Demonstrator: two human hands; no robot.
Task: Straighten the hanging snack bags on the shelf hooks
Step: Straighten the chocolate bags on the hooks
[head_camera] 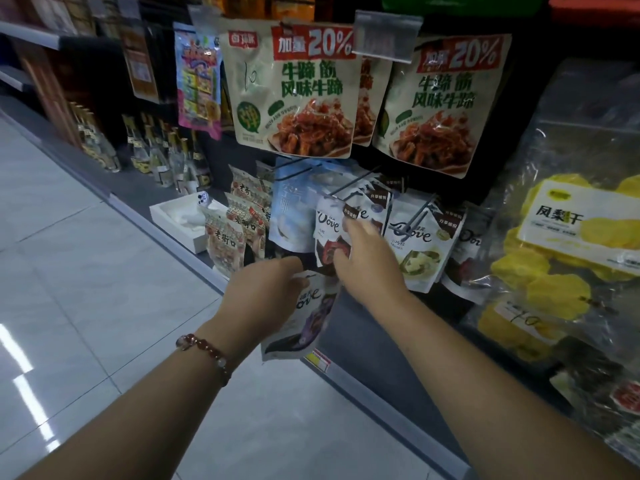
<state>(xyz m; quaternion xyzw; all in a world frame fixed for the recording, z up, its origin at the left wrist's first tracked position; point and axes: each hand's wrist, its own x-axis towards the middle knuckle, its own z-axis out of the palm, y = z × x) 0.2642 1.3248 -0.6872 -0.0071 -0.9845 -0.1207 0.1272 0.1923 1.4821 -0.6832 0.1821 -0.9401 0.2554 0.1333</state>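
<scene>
My left hand [268, 289] grips the top of a white and purple Dove bag [304, 320], which is off the hooks and hangs tilted below the row. My right hand [367, 261] pinches the side of a white and red Dove bag [329, 233] hanging on a wire hook [353, 183]. To its right another Dove bag [420, 244] with a yellow-green picture hangs on its own hook [414, 216]. A pale blue bag [289, 209] hangs to the left. Above them hang two beige beef-tendon bags [294, 88], [446, 102].
Clear bags of yellow dried pineapple [561, 251] hang at the right. Small red-print snack packs [239, 226] and a white box [180, 216] sit on the low shelf at the left, with glass bottles [152, 150] behind. The grey shelf edge [349, 372] runs along the tiled floor.
</scene>
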